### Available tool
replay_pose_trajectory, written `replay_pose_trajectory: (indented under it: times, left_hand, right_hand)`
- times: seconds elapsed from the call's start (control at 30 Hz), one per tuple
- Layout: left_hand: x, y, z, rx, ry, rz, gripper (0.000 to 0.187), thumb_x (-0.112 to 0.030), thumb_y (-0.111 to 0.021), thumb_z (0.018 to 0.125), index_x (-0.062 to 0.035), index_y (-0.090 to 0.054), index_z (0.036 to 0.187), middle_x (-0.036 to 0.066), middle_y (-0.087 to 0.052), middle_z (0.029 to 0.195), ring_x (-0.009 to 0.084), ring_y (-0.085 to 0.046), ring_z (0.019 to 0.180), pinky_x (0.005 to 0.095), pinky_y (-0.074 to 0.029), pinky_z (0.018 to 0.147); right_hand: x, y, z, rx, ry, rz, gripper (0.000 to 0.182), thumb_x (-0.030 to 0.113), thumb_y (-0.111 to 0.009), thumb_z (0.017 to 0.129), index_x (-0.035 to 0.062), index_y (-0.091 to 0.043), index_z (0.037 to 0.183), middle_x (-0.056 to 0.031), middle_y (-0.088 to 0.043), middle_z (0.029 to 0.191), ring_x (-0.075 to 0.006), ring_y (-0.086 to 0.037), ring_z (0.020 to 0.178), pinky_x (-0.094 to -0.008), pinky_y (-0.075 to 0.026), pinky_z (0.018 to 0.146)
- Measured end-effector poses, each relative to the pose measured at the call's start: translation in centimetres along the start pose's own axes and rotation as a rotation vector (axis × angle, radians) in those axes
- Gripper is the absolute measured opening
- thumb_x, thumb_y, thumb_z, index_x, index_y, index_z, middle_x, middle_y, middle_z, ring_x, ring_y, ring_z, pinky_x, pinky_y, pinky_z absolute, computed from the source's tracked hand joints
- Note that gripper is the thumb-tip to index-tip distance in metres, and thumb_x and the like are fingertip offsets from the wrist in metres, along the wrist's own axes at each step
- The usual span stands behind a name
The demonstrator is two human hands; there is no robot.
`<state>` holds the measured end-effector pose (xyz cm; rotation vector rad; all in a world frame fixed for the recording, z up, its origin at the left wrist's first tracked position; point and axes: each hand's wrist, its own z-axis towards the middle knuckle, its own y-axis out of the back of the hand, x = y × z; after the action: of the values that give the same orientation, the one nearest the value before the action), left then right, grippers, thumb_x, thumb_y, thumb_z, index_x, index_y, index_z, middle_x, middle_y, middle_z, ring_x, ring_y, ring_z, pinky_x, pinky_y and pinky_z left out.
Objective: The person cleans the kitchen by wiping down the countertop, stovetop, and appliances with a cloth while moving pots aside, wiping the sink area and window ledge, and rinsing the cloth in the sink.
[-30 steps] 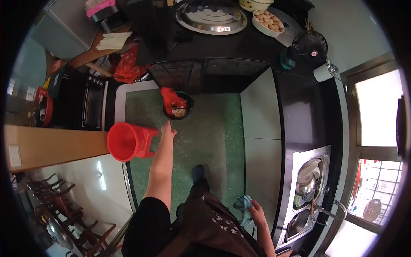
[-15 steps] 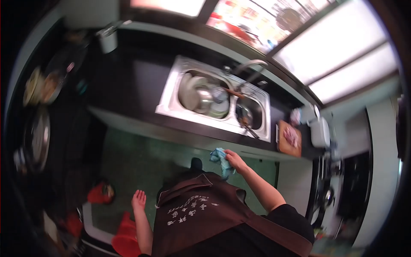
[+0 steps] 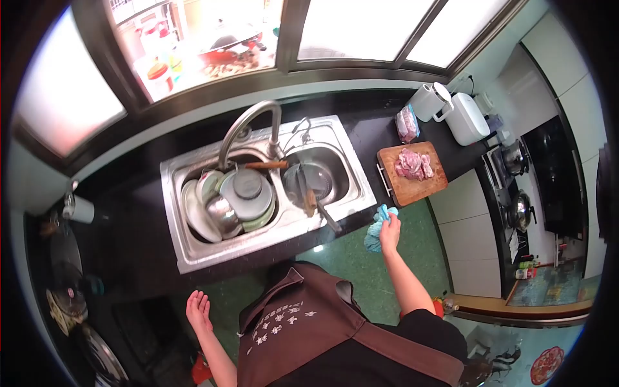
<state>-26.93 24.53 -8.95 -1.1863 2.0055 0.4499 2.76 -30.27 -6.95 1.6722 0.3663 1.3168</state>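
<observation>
My right hand [image 3: 390,233] is closed round a crumpled blue cloth [image 3: 374,236], which hangs by the counter's front edge, just below the wooden cutting board [image 3: 422,188]. Pieces of raw meat [image 3: 412,164] lie on that board. My left hand [image 3: 199,309] hangs below the counter on the left, fingers stretched out, holding nothing. Between and beyond my hands is a steel double sink [image 3: 179,257]. Its left basin holds stacked plates, bowls and a lidded pot [image 3: 246,187]. Over the right basin rests a knife with a wooden handle [image 3: 310,202].
A curved faucet [image 3: 245,122] rises behind the sink. Right of it stand a bagged package [image 3: 407,124], a white jug [image 3: 428,102] and a white container [image 3: 468,119]. The stove [image 3: 503,187] is at the far right, and a white cup [image 3: 80,210] at the left.
The view has swung to the right, showing more of the stove side. My right hand with the cloth is now nearer the cutting board. My left hand is still open.
</observation>
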Motion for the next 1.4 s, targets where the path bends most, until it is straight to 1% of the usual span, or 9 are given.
replay_pose_trajectory:
  times: [0.1, 0.27, 0.4, 0.77, 1.0, 1.1, 1.2, 1.27, 1.4]
  left_hand:
    - [-3.1, -7.2, 0.6, 0.098, -0.002, 0.131, 0.028, -0.020, -0.049, 0.100, -0.0059, -0.057, 0.123, 0.009, -0.065, 0.115, 0.0184, -0.065, 0.099, 0.0308, -0.052, 0.084]
    - [-8.4, -16.8, 0.7, 0.341, -0.132, 0.490, 0.025, -0.019, -0.051, 0.100, -0.0048, -0.059, 0.119, 0.008, -0.066, 0.110, 0.0160, -0.066, 0.093, 0.0278, -0.051, 0.080]
    - [-11.4, -19.7, 3.0, 0.424, -0.181, 0.631, 0.024, -0.019, -0.051, 0.100, -0.0052, -0.060, 0.117, 0.007, -0.066, 0.108, 0.0148, -0.066, 0.092, 0.0262, -0.050, 0.081]
    - [-19.6, -31.9, 11.5, 0.463, -0.200, 0.734, 0.020, -0.012, -0.051, 0.099, -0.0002, -0.062, 0.111, 0.007, -0.067, 0.104, 0.0163, -0.065, 0.095, 0.0267, -0.050, 0.083]
    - [-19.9, -44.7, 20.6, 0.499, -0.846, 1.332, 0.028, -0.008, -0.065, 0.082, -0.0074, -0.062, 0.110, 0.013, -0.061, 0.109, 0.0294, -0.062, 0.102, 0.0384, -0.051, 0.086]
    - [-18.5, -48.9, 23.2, 0.416, -1.089, 1.553, 0.041, -0.010, -0.071, 0.075, -0.0064, -0.058, 0.114, 0.014, -0.054, 0.119, 0.0337, -0.055, 0.111, 0.0434, -0.050, 0.088]
    - [-16.9, -51.0, 25.1, 0.358, -1.110, 1.647, 0.050, -0.025, -0.076, 0.073, -0.0058, -0.056, 0.115, 0.018, -0.050, 0.124, 0.0370, -0.052, 0.112, 0.0462, -0.049, 0.088]
    - [-15.9, -52.0, 25.7, 0.289, -1.040, 1.748, 0.057, -0.031, -0.079, 0.069, -0.0053, -0.056, 0.114, 0.019, -0.048, 0.124, 0.0366, -0.051, 0.111, 0.0462, -0.049, 0.086]
    - [-14.0, -52.5, 27.5, 0.212, -1.068, 1.734, 0.061, -0.034, -0.082, 0.063, -0.0048, -0.057, 0.111, 0.016, -0.049, 0.116, 0.0337, -0.051, 0.107, 0.0453, -0.047, 0.083]
  right_hand:
    - [-1.9, -4.3, 2.9, -0.035, 0.106, 0.019, 0.043, 0.020, -0.053, 0.090, 0.0133, -0.053, 0.132, -0.0268, -0.041, 0.137, -0.0431, -0.047, 0.122, -0.0447, -0.040, 0.100]
    - [-2.9, -10.7, 5.1, 0.165, 0.290, -0.422, 0.068, 0.018, -0.056, 0.090, 0.0050, -0.025, 0.149, -0.0303, -0.022, 0.151, -0.0459, -0.024, 0.140, -0.0535, -0.023, 0.115]
    - [-0.9, -13.4, 8.9, 0.171, 0.419, -0.349, 0.068, 0.016, -0.056, 0.090, 0.0062, -0.026, 0.150, -0.0256, -0.023, 0.153, -0.0444, -0.020, 0.142, -0.0521, -0.021, 0.116]
    - [12.0, -25.0, 27.4, 0.002, 0.345, -0.354, 0.062, 0.021, -0.055, 0.090, 0.0068, -0.034, 0.147, -0.0246, -0.025, 0.153, -0.0436, -0.020, 0.143, -0.0505, -0.020, 0.116]
    - [15.3, -30.4, 36.9, 0.031, 0.402, -0.367, 0.068, 0.032, -0.058, 0.087, 0.0126, -0.036, 0.148, -0.0239, -0.028, 0.153, -0.0447, -0.019, 0.143, -0.0535, -0.021, 0.115]
    - [17.5, -27.1, 37.5, 0.173, 0.399, -0.237, 0.073, 0.031, -0.062, 0.084, 0.0105, -0.034, 0.148, -0.0310, -0.029, 0.149, -0.0477, -0.039, 0.131, -0.0494, -0.042, 0.102]
    - [19.9, -24.9, 36.2, 0.236, 0.166, -0.493, 0.074, 0.028, -0.064, 0.083, 0.0050, -0.033, 0.147, -0.0366, -0.029, 0.145, -0.0444, -0.048, 0.126, -0.0477, -0.049, 0.092]
    - [20.4, -26.2, 37.2, 0.394, 0.013, -0.396, 0.071, 0.026, -0.063, 0.083, 0.0021, -0.035, 0.144, -0.0375, -0.031, 0.144, -0.0422, -0.051, 0.122, -0.0480, -0.050, 0.091]
    - [18.3, -31.1, 41.4, 0.571, 0.130, -0.546, 0.055, 0.021, -0.058, 0.083, -0.0027, -0.047, 0.132, -0.0375, -0.037, 0.139, -0.0406, -0.058, 0.112, -0.0492, -0.049, 0.091]
